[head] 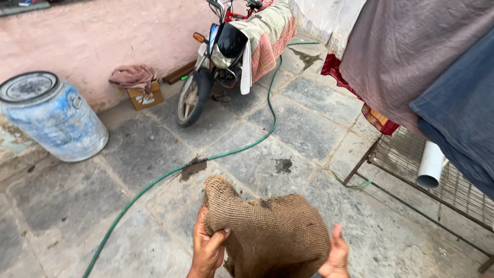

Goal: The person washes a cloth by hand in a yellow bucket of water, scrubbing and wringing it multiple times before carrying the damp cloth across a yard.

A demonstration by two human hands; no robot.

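**Both hands grasping a burlap sack over a stone-paved yard**

Head view. The burlap sack is brown, coarse-woven and bunched, located at the near centre of the scene, raised above the paving. The left hand grips the sack's left edge, thumb pressed over the fabric and fingers curled beneath. The right hand supports the sack's right side; its thumb is visible against the weave, but the fingers are hidden behind the cloth, so it appears to be grasping rather than merely touching.

A green hose runs across the stone floor from near left to far centre, passing just beyond the sack. A blue drum stands upright at far left against the pink wall. A small cardboard box with a cloth draped on top sits at the wall's base. A motorcycle, covered with cloths over its seat, is parked far centre. At right, hung garments drape above a metal wire rack, on which a white pipe lies.
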